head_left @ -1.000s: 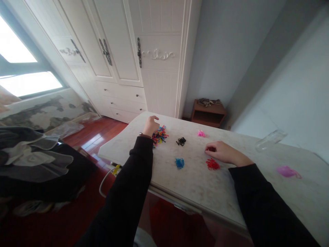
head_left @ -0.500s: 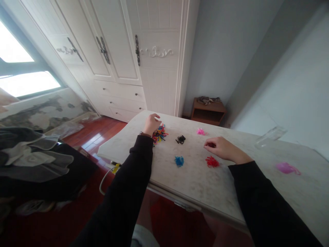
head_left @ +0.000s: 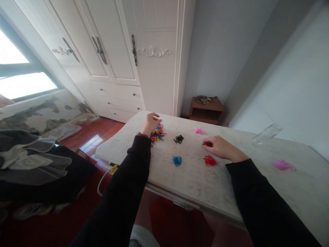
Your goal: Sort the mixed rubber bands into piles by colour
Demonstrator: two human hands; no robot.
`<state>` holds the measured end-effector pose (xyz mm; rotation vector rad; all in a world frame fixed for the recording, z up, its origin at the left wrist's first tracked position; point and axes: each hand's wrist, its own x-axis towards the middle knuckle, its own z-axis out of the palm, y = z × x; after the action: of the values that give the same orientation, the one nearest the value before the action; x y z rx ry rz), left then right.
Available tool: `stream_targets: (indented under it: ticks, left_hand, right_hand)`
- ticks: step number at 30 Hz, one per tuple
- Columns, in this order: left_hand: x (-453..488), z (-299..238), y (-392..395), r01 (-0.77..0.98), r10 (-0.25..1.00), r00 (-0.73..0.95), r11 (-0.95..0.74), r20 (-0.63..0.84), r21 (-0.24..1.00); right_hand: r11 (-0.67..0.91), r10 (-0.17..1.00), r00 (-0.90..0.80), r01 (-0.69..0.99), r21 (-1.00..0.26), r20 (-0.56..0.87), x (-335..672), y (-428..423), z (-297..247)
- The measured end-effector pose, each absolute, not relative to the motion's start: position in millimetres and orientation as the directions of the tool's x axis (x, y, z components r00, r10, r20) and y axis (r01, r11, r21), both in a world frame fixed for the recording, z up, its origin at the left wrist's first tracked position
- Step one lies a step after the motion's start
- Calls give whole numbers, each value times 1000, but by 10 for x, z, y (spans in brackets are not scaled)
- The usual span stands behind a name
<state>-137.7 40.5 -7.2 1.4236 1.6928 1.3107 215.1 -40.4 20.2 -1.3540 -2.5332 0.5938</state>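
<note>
On the left of the pale table (head_left: 190, 171) lies a mixed pile of small coloured bands (head_left: 158, 134), which look like little rubber bands. My left hand (head_left: 151, 123) hovers over its far left side, fingers curved with a gap between them. My right hand (head_left: 217, 146) is closed in a pinch just beyond a red heap of bands (head_left: 210, 160); whatever its fingertips hold is too small or hidden. Between my hands are a black heap (head_left: 178, 138) and, nearer me, a blue heap (head_left: 177, 160). A pink heap (head_left: 198, 130) sits farther back.
A clear glass (head_left: 267, 134) lies tilted or on its side at the right back. Near the right end is a pink-purple pouch-like item (head_left: 283, 165). A white cable (head_left: 101, 183) hangs at the left table edge. Beyond stand a white wardrobe (head_left: 156, 85) and a brown nightstand (head_left: 206, 111).
The whole view has shifted slightly, so things appear a little farther left. Both hands stay nearly in place over the table, and the heaps look the same.
</note>
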Motion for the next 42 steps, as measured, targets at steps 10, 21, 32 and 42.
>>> stream_targets:
  ticks: [10,21,32,42]
  left_hand:
    - [-1368,-216,558,607,941,-188,-115,282,787]
    - [-1413,-157,366,864,976,-22,-91,218,495]
    - [-1331,-74,298,896,984,71,-135,165,422]
    - [-1302,-20,242,790,931,-65,-171,358,589]
  right_hand:
    - [522,826,-563,741,-422,34,2125,-416,217]
    - [521,825,-565,746,-415,20,2109,-419,208]
    - [510,828,-561,742,-435,15,2093,-436,211]
    - [508,831,-556,747,-428,16,2083,-445,234]
